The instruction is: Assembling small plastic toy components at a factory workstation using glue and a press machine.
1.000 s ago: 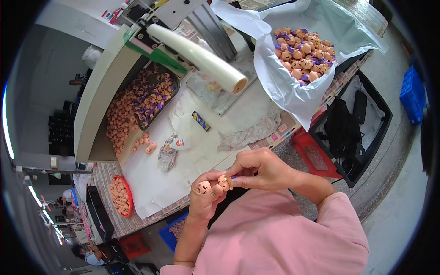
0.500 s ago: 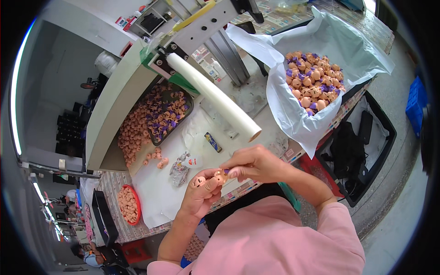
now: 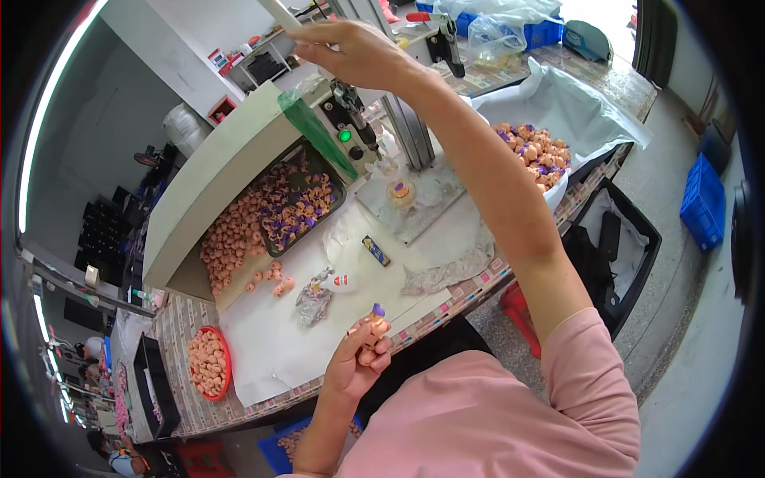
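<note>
My right hand [image 3: 355, 52] is raised high at the lower end of the white press handle [image 3: 279, 13], fingers closed around it. Low over the table's front edge, my left hand [image 3: 348, 370] is closed on small peach-coloured doll parts [image 3: 373, 334], one with a purple tip pointing up; fingers hide their exact number. Under the press's metal tool [image 3: 362, 127], a round peach part with a purple top [image 3: 401, 190] sits in a clear holder on the metal base plate [image 3: 426, 211].
At left, a dark tray [image 3: 339, 195] holds peach and purple pieces beside a heap of peach heads [image 3: 231, 243]. A red basket [image 3: 229, 374], white bottle [image 3: 339, 282] and crumpled plastic [image 3: 312, 305] lie nearer. A white-lined box [image 3: 590, 99] of finished-looking heads stands at right.
My right hand has left the doll parts and risen to the press handle, which has swung up. My left hand still holds doll parts. The holder on the base plate is now in plain view.
</note>
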A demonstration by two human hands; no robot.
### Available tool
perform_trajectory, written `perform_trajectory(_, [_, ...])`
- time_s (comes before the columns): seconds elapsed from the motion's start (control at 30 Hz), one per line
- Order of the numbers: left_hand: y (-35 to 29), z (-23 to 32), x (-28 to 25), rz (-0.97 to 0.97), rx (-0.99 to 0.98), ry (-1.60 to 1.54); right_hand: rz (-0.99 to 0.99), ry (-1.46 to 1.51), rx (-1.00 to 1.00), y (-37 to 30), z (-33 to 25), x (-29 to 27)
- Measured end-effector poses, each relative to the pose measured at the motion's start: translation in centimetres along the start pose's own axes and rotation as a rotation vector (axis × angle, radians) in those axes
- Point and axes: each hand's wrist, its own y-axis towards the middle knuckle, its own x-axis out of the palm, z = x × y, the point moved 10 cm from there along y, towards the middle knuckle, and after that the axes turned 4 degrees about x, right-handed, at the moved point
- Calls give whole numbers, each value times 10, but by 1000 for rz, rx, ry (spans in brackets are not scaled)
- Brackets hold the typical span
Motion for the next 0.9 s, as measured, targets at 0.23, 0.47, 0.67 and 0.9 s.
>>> perform_trajectory(0.23, [-31, 40, -47, 32, 121, -123, -66, -302, 533, -127, 41, 26])
perform_trajectory(0.47, [-1, 52, -48, 51, 25, -66, -146, -349, 550, -261, 106, 111])
perform_trajectory(0.67, [22, 83, -48, -11, 25, -18, -112, -223, 744, -222, 73, 38])
perform_trajectory(0.9, [120, 122, -25, -53, -23, 285, 104, -937, 389, -170, 50, -71])
